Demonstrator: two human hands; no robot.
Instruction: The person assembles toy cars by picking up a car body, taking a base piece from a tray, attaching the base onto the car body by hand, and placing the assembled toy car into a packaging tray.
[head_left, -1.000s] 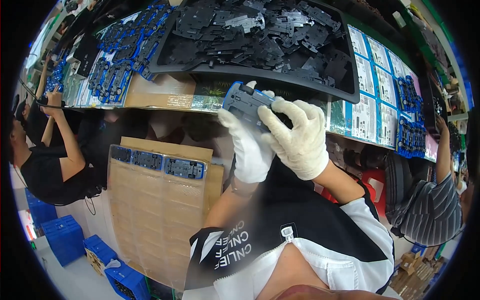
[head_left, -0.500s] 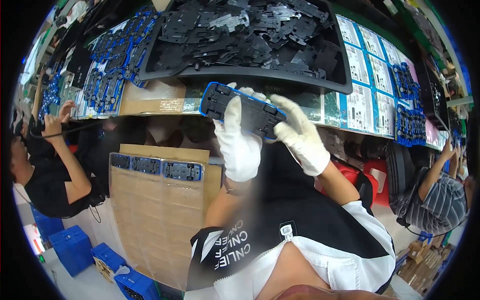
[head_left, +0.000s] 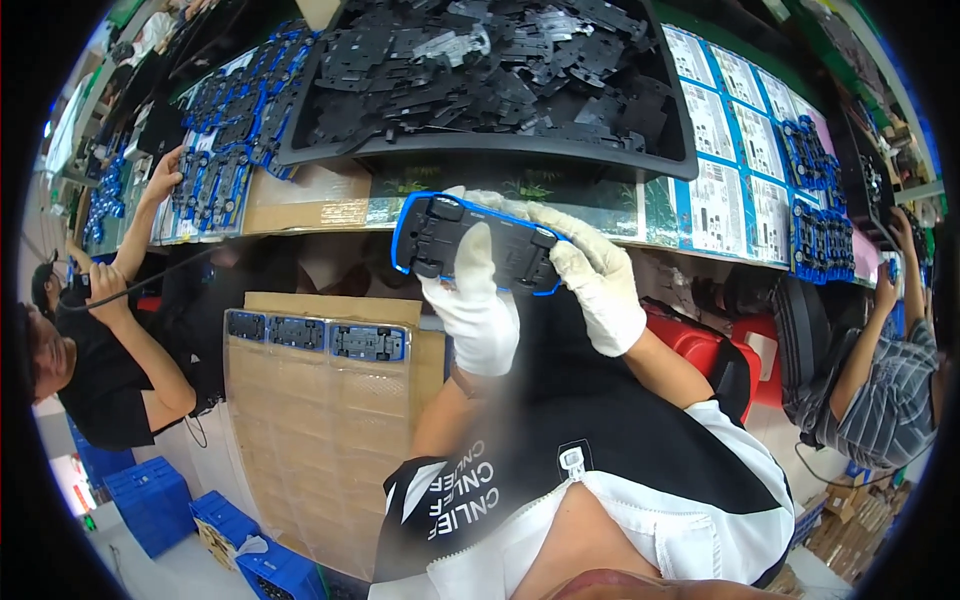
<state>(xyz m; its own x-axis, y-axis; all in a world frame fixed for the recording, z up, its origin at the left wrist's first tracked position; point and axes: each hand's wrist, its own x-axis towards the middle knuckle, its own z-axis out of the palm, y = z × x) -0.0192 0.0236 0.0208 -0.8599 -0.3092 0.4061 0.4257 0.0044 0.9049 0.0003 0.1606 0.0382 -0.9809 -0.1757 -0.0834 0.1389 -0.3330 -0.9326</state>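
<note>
Both my hands wear white gloves and hold one blue toy car (head_left: 505, 250), its black underside with wheels turned up toward me. My left hand (head_left: 474, 310) grips the car's left part, thumb pressed on the black base and the fingers hidden behind it. At the car's right end my right hand (head_left: 600, 285) is closed round the edge. Behind the car stands a black tray (head_left: 490, 150) heaped with loose black chassis plates (head_left: 560, 80). To my left, a cardboard box with a clear divided tray (head_left: 320, 430) carries a short row of upturned toy cars (head_left: 368, 342) along its far edge.
Blue toy cars lie in rows on the bench at left (head_left: 215, 185) and at right (head_left: 820, 240). Printed sheets (head_left: 735, 150) cover the bench right of the black tray. Co-workers sit on both sides. Blue crates (head_left: 148, 500) stand on the floor at left.
The toy car in my hands has come slightly lower and nearer to me, with less tilt. The left co-worker's hand has reached out to the bench's row of cars.
</note>
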